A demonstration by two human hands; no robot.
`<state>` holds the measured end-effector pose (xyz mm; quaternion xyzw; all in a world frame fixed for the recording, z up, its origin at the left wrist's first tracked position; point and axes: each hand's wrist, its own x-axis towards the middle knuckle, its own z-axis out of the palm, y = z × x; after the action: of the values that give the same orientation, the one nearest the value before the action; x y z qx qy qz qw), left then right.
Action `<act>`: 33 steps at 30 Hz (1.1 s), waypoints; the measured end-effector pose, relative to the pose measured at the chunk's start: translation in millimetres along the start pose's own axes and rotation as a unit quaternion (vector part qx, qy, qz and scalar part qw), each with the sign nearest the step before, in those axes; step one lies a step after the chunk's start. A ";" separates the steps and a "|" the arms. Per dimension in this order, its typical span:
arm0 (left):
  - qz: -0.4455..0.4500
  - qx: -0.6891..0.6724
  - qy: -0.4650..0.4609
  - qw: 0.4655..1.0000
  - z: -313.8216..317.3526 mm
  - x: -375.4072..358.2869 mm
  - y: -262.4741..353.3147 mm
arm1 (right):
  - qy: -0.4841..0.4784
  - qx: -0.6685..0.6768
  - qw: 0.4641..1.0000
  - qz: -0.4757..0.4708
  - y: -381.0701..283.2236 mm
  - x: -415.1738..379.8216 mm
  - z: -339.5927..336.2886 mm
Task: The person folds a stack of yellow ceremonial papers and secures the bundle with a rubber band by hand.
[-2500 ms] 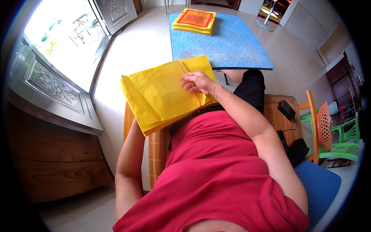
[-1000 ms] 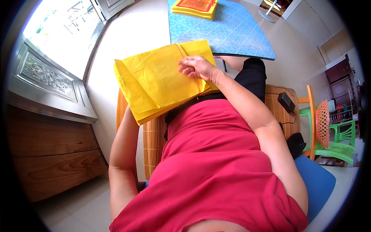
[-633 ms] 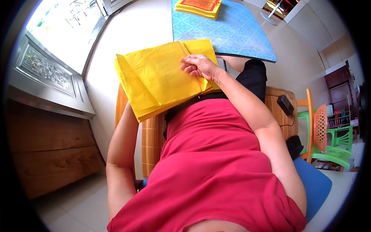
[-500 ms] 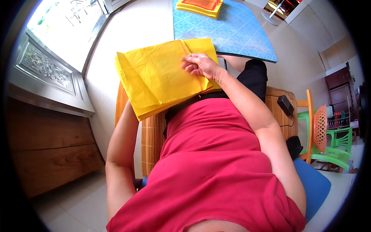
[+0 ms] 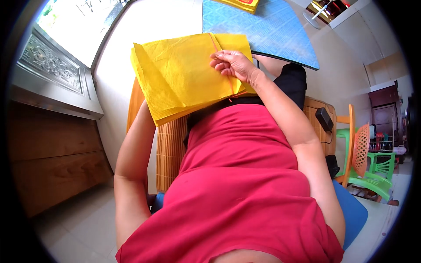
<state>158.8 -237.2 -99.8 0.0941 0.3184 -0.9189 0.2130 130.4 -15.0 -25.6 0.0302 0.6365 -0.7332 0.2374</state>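
Observation:
A thick stack of yellow paper sheets [image 5: 175,74] lies across my lap, one top sheet folded up at its left side. Around the stack, near its right end, runs a thin red string [image 5: 214,43], with a loose bit at the lower edge. My right hand [image 5: 234,65] is over the paper, its fingers curled and pinched at the string. My left forearm [image 5: 139,136] reaches up under the stack's left end; the hand itself is hidden beneath the paper.
Ahead is a blue-topped table [image 5: 258,30] bearing another yellow paper bundle [image 5: 245,4]. A wooden bench seat [image 5: 169,153] is under me, with a black adapter [image 5: 324,119] at right. A metal door [image 5: 52,65] stands left; green chairs [image 5: 372,184] and an orange basket [image 5: 361,149] are right.
The view has shifted slightly, so the table and its bundle sit higher in the picture. My right hand stays pinched at the string, and the stack rests about the same on my lap.

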 end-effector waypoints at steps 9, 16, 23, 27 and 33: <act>0.030 -0.017 0.005 0.999 -7.7 8.3 3.5 | -0.010 0.022 1.000 0.000 3.3 3.8 -4.4; 0.045 -0.027 0.009 0.999 -14.6 13.7 -1.7 | -0.005 0.011 1.000 -0.008 5.2 5.4 -5.4; 0.055 -0.037 0.008 0.998 -16.2 14.4 -4.3 | -0.003 0.008 1.000 -0.005 4.9 5.9 -5.4; 0.059 -0.042 0.008 0.997 -16.2 15.0 -2.3 | -0.003 0.009 1.000 -0.006 5.3 5.6 -5.4; 0.074 -0.050 0.017 0.996 -24.2 18.2 3.9 | -0.007 0.011 1.000 -0.009 4.8 4.8 -5.7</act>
<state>145.2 -230.9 -126.4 0.1225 0.3600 -0.8816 0.2795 126.5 -11.4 -32.7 0.0218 0.6272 -0.7423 0.2350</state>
